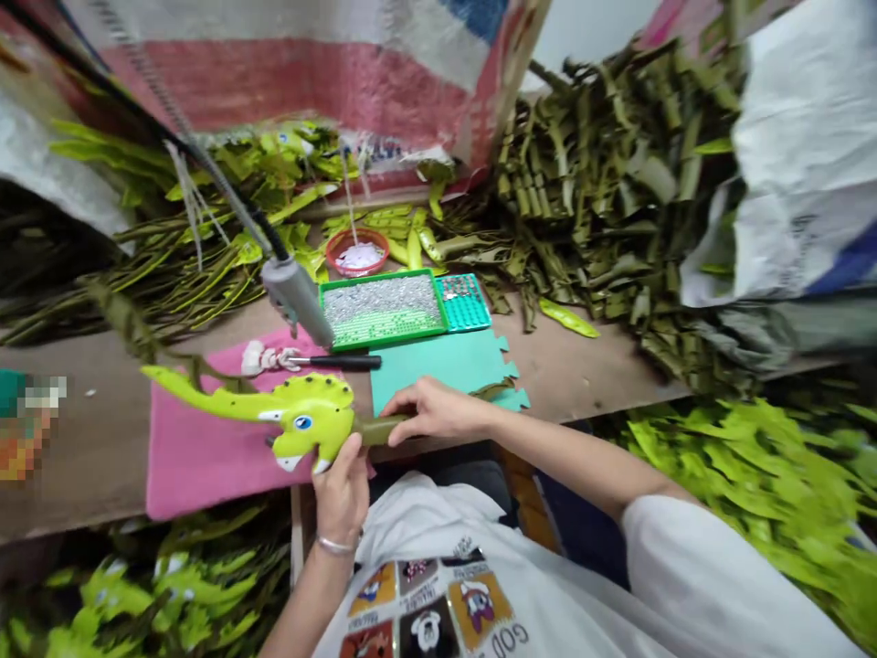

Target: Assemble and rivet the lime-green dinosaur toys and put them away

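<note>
A lime-green dinosaur-like head piece (311, 416) with a blue eye and a long pointed crest is held above the pink mat (198, 466). My left hand (343, 493) grips it from below, at the jaw and neck. An olive-green strip (376, 429) extends from its right side, and my right hand (431, 411) pinches that strip with thumb and fingers. Behind the head piece, a black-handled tool (343, 363) lies beside small whitish pieces (267, 357). The teal foam mat (438, 366) lies just beyond my right hand.
A green tray (384, 309) of small silvery parts, a teal tray (466, 302) and a red bowl (357, 252) stand farther back. A grey lamp-like arm (294, 292) reaches in from the upper left. Olive pieces (582, 164) pile up right; lime pieces (760, 484) lie below.
</note>
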`<state>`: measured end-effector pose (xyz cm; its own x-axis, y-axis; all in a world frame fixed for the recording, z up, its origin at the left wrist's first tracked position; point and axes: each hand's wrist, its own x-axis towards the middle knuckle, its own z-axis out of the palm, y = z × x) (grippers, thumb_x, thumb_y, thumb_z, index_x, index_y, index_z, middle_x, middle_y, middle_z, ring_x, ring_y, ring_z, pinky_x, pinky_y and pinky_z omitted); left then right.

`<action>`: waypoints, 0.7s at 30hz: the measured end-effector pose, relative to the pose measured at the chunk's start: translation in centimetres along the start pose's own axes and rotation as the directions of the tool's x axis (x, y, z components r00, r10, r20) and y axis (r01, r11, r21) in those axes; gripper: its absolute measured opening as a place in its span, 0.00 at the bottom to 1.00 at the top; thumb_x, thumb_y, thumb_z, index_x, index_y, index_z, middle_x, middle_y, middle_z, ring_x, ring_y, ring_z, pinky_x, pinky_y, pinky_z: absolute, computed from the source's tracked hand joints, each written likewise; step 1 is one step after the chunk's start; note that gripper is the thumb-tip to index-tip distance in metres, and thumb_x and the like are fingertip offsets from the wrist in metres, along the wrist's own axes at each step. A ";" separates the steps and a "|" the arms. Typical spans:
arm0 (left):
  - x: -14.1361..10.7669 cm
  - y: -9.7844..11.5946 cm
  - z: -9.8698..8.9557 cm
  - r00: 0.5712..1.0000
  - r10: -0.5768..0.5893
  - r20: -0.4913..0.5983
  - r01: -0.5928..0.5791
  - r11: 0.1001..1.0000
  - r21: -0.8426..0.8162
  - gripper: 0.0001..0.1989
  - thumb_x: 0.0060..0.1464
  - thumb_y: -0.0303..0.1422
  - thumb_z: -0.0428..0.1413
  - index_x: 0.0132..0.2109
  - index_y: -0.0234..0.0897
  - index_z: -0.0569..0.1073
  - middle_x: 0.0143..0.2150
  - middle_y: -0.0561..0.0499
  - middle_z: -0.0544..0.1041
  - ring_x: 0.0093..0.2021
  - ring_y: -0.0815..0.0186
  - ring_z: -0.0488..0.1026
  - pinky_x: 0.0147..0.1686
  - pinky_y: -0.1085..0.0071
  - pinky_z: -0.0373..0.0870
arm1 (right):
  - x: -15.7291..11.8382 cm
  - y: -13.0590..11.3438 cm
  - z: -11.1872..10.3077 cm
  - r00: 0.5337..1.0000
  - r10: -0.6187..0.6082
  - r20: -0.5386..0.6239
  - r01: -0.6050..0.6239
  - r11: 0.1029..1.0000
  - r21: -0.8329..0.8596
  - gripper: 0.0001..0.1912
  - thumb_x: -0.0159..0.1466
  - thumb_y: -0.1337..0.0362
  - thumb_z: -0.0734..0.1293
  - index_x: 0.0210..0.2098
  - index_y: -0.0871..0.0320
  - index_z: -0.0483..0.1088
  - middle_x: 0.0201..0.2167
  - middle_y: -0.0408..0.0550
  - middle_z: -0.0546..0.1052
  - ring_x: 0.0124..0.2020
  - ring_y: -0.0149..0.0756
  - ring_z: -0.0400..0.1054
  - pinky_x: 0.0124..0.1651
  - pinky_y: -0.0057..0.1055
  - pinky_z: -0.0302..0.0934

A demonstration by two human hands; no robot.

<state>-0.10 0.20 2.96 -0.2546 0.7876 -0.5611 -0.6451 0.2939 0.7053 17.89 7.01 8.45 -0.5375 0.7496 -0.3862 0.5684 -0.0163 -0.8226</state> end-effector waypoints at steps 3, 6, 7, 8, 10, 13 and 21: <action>-1.2 -0.1 -0.4 0.978 -0.197 0.074 0.196 0.980 0.015 0.17 0.45 0.38 0.69 0.43 0.40 0.78 0.44 0.51 0.82 0.49 0.65 0.78 0.50 0.72 0.75 | 1.4 0.6 -0.2 0.999 -0.028 0.041 0.032 0.993 -0.111 0.14 0.56 0.61 0.75 0.42 0.56 0.81 0.30 0.39 0.81 0.28 0.28 0.67 0.31 0.23 0.56; -2.8 0.5 -1.0 0.779 -0.541 0.317 0.469 0.838 0.278 0.23 0.51 0.48 0.65 0.47 0.35 0.78 0.50 0.40 0.81 0.50 0.56 0.79 0.52 0.62 0.77 | 2.6 1.1 0.0 1.000 -0.005 0.030 0.011 0.982 -0.187 0.13 0.53 0.58 0.77 0.37 0.54 0.81 0.25 0.37 0.79 0.25 0.28 0.66 0.28 0.25 0.54; -3.0 0.8 -1.0 0.726 -0.571 0.382 0.426 0.811 0.401 0.23 0.52 0.48 0.64 0.47 0.34 0.77 0.50 0.38 0.81 0.49 0.55 0.80 0.50 0.60 0.78 | 2.8 1.1 0.1 1.000 0.000 0.012 0.002 0.980 -0.200 0.12 0.52 0.57 0.77 0.36 0.53 0.82 0.24 0.38 0.78 0.25 0.29 0.66 0.29 0.25 0.54; -3.0 1.2 -1.0 0.720 -0.533 0.444 0.292 0.814 0.502 0.21 0.55 0.46 0.63 0.48 0.35 0.76 0.49 0.38 0.81 0.47 0.55 0.81 0.49 0.60 0.78 | 2.8 1.1 0.2 1.000 -0.013 -0.015 0.009 0.978 -0.210 0.12 0.52 0.56 0.77 0.35 0.52 0.82 0.26 0.39 0.79 0.27 0.31 0.67 0.30 0.26 0.56; -2.3 1.8 -0.4 0.742 -0.264 0.616 -0.199 0.791 0.578 0.15 0.59 0.40 0.60 0.49 0.37 0.76 0.48 0.41 0.81 0.46 0.57 0.80 0.49 0.59 0.78 | 2.4 1.1 0.1 0.992 -0.075 -0.102 0.051 0.975 -0.218 0.10 0.52 0.59 0.77 0.34 0.51 0.82 0.31 0.43 0.81 0.34 0.34 0.71 0.38 0.28 0.61; 0.1 2.3 1.2 0.506 0.080 0.859 -0.832 0.311 0.460 0.18 0.59 0.35 0.59 0.56 0.39 0.73 0.54 0.40 0.77 0.56 0.54 0.74 0.58 0.52 0.71 | 1.1 1.8 -1.9 0.949 -0.146 -0.280 0.088 0.974 -0.208 0.06 0.58 0.65 0.71 0.35 0.55 0.81 0.36 0.48 0.82 0.40 0.37 0.74 0.46 0.31 0.64; 3.0 1.3 2.8 0.448 -0.253 0.858 -0.845 -0.434 0.313 0.23 0.61 0.31 0.57 0.62 0.36 0.65 0.51 0.42 0.75 0.49 0.55 0.73 0.48 0.58 0.71 | 5.2 5.3 -14.6 0.640 0.055 -0.766 -0.283 0.944 -0.169 0.10 0.60 0.67 0.66 0.39 0.60 0.78 0.38 0.52 0.82 0.39 0.40 0.75 0.50 0.40 0.67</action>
<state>0.33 4.44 3.37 0.6672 0.7426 -0.0580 0.7205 -0.6236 0.3034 27.15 20.50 8.20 0.1644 0.9860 0.0276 0.7938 -0.1157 -0.5971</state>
